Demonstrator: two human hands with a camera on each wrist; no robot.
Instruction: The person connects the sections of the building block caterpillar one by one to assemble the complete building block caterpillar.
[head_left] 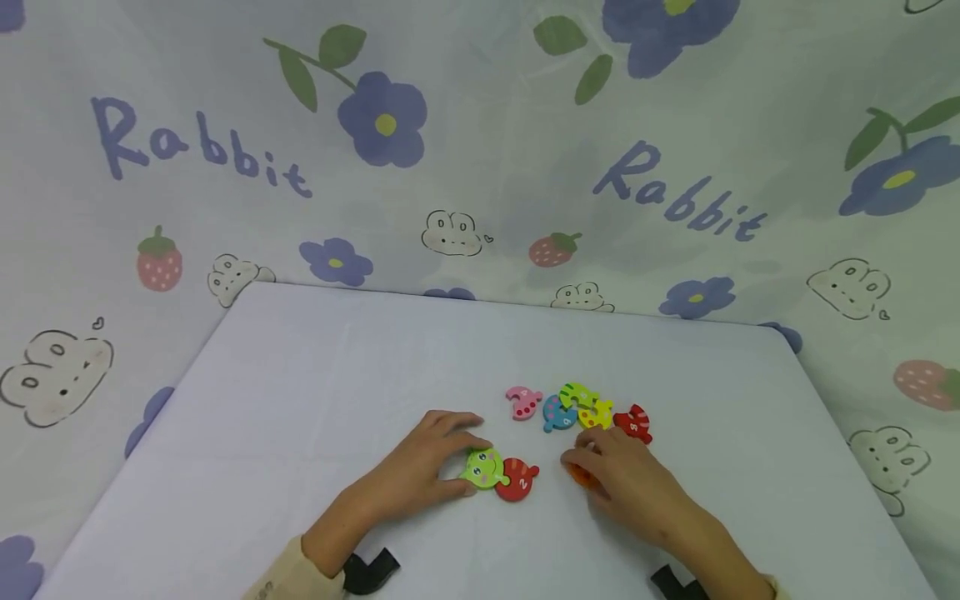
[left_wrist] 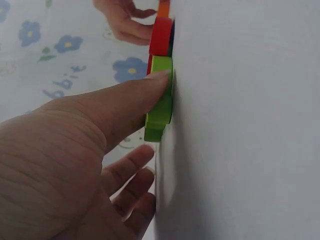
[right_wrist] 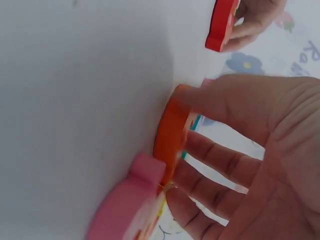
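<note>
My left hand (head_left: 412, 462) pinches a bright green caterpillar-head puzzle piece (head_left: 480, 472) with a smiling face, thumb on the near edge. Joined to that head is a round red puzzle piece (head_left: 517, 483) marked 2. To the right, my right hand (head_left: 633, 479) holds an orange puzzle piece (right_wrist: 170, 130) by its edge, thumb on one side and fingers on the other. In the head view the hand covers most of the orange piece. A pink puzzle piece (right_wrist: 122, 212) lies close by in the right wrist view.
Beyond my hands lie a pink piece (head_left: 523, 403), a blue piece (head_left: 557, 414), a green striped piece (head_left: 576, 395), a yellow piece (head_left: 597, 413) and a red piece (head_left: 634, 423). The white table (head_left: 360, 358) meets a patterned cloth (head_left: 495, 167) at the back.
</note>
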